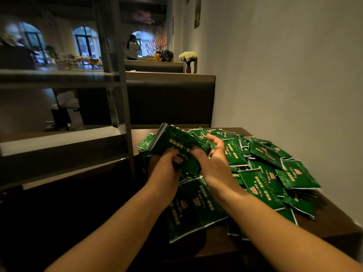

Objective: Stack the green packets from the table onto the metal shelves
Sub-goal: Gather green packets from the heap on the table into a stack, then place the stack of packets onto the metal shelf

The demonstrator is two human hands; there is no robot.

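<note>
Green packets (263, 179) are heaped in a loose, overlapping pile on the dark bench (334, 222), which stands against the pale wall on the right. A small bundle of packets (176, 140), gathered face to face, is held above the near left part of the heap, its far end tilted up and to the left. The bundle is gripped from below and from the near side by the left hand (165, 163), with the fingers curled round its lower edge. The right hand (212, 160) is laid against the bundle's right side; its thumb is pressed on the top packet while the other fingers are loosely spread above the pile, so that a firm grip there cannot be told for certain.

The step in hand is judged to be the gathering and squaring of a bundle before it is carried across. No packets can be seen on the metal shelves (64, 140), which stand just left of the bench with their boards bare where they are in view, so the task is judged to be near its start.

For the next move, the bundle's edges would need to be evened, then the bundle lifted clear of the heap, swung left past the upright post (125, 107) and set flat on a shelf board. Care would be called for so that the slick packets are not fanned out or dropped.
</note>
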